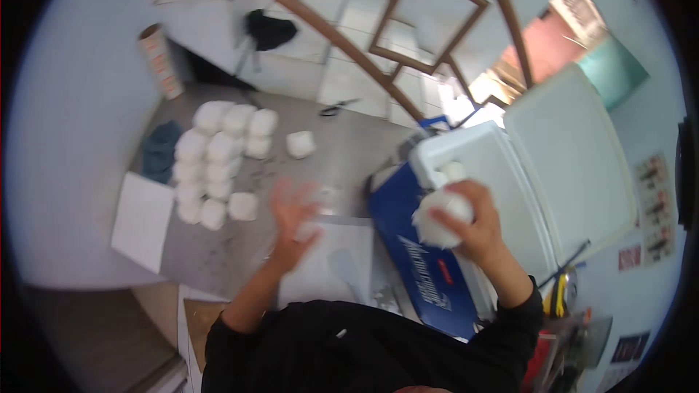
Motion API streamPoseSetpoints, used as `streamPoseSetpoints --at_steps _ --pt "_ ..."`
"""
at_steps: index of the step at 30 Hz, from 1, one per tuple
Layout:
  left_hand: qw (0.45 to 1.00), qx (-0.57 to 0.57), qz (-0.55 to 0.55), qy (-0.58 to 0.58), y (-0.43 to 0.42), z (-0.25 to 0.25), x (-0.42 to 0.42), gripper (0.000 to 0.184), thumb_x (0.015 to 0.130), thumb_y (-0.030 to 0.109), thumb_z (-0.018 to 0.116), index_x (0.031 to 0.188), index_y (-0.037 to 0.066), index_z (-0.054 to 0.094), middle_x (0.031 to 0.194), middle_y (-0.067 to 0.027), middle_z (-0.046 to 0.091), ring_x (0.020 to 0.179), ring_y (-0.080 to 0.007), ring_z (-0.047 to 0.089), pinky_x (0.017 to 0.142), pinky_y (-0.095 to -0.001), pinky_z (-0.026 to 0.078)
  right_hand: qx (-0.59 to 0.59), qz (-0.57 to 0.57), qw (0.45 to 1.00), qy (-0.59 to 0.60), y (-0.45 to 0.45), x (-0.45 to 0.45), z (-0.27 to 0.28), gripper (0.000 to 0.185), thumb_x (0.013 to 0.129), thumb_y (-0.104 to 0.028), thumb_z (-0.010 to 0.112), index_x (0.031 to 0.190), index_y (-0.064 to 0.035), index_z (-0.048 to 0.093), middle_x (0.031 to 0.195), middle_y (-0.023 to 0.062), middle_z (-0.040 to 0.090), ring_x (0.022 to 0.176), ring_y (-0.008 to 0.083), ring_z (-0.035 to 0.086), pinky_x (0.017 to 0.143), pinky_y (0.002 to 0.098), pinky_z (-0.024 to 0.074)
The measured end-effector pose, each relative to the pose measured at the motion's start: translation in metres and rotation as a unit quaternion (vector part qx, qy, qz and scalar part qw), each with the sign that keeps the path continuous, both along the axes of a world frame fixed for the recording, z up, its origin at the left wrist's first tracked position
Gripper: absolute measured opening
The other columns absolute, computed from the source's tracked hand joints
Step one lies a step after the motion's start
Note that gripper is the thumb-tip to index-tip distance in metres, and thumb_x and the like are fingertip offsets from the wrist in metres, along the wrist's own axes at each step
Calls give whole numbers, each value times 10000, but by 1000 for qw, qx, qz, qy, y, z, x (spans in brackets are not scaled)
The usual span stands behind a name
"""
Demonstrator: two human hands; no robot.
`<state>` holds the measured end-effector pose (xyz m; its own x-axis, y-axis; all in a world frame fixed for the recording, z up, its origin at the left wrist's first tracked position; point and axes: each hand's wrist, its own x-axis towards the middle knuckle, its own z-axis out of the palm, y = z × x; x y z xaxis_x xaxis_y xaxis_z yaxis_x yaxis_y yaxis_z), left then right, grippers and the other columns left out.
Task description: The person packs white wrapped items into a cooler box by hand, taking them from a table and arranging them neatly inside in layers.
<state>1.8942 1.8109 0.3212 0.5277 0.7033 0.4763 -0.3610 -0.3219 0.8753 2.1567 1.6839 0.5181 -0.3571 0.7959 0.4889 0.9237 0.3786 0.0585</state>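
Note:
My right hand (480,227) grips a white rounded lump (440,220), about palm-sized, over the near side of an open blue and white cooler (411,240). Inside the cooler, more white lumps (454,170) show in part. My left hand (293,212) is blurred, its fingers spread above the grey table (342,153), with nothing in it. To its left, a stack of similar white lumps (210,167) stands on the table. One lump (300,144) sits apart behind the hand, and another (243,206) lies beside the stack.
The cooler's white lid (571,167) leans open to the right. Scissors (338,108) lie at the table's far edge. A dark blue cloth (162,151), a white panel (143,222) and an upright printed roll (160,62) are at the left. A pale sheet (298,280) lies near my body.

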Motion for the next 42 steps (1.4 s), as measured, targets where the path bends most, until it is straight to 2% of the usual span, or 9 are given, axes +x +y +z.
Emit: streamPoseSetpoints --at_steps 3,5,15,19,25,33,39,41,42 --pt "805 95 347 472 37 -49 -34 815 695 72 685 1417 167 320 1475 -196 205 1338 -435 234 1107 -474 221 33 -128 989 73 -19 76 -3 578 550 -139 823 1089 -238 640 1171 130 531 1080 334 513 866 416 476" --pt "644 106 236 720 56 -104 -73 852 648 102 701 1409 226 338 1484 -186 205 1300 -455 273 1070 -490 269 -157 -157 975 11 -29 131 -34 616 583 -214 820 1154 -252 593 1206 106 521 1113 315 503 887 422 470" --pt "711 112 214 660 83 -152 -91 785 512 119 776 1207 49 419 1131 -160 442 1064 -375 444 943 -448 385 -183 -14 952 -244 -13 207 -202 650 648 -582 664 1256 -413 509 1331 25 444 1226 217 445 992 420 362" --pt "888 -75 136 432 69 -143 -54 735 548 149 798 1180 30 441 1109 -138 516 1054 -290 524 912 -397 433 -257 -10 958 -127 -15 197 -174 678 639 -593 699 1266 -417 512 1262 117 446 1223 324 403 1017 458 327" --pt "962 -194 -94 168 41 21 34 768 611 116 809 1286 14 456 1148 -106 562 1037 -217 546 895 -346 448 -73 -41 964 254 5 112 -46 672 679 -366 802 1284 -254 532 1322 179 375 1204 348 416 948 437 415" --pt "927 61 -253 270 -26 171 99 1005 669 147 817 1448 57 188 1334 -153 435 1223 -197 440 1026 -372 362 -319 -20 942 106 -5 -13 46 805 619 -208 823 1342 -269 475 1340 192 382 1167 364 464 950 445 434" --pt "869 -312 -378 66 -28 138 92 1043 777 301 742 1489 66 16 1303 -222 463 1154 -257 500 962 -377 408 -253 116 941 194 -20 35 19 747 615 -156 796 1302 -212 509 1198 169 482 1010 344 541 861 413 464" --pt "702 -461 -541 -34 -5 112 78 922 855 369 635 1495 82 36 1268 -220 495 1078 -235 530 888 -349 443 -160 145 957 193 -23 64 7 723 598 -180 796 1271 -210 534 1151 145 511 1024 335 529 893 414 424" --pt "770 -421 -479 -4 2 104 69 902 842 414 624 1486 66 96 1277 -231 495 1034 -231 544 878 -343 439 -160 142 957 194 -19 81 1 723 598 -180 796 1271 -210 534 1151 145 511 1024 335 529 893 414 424"
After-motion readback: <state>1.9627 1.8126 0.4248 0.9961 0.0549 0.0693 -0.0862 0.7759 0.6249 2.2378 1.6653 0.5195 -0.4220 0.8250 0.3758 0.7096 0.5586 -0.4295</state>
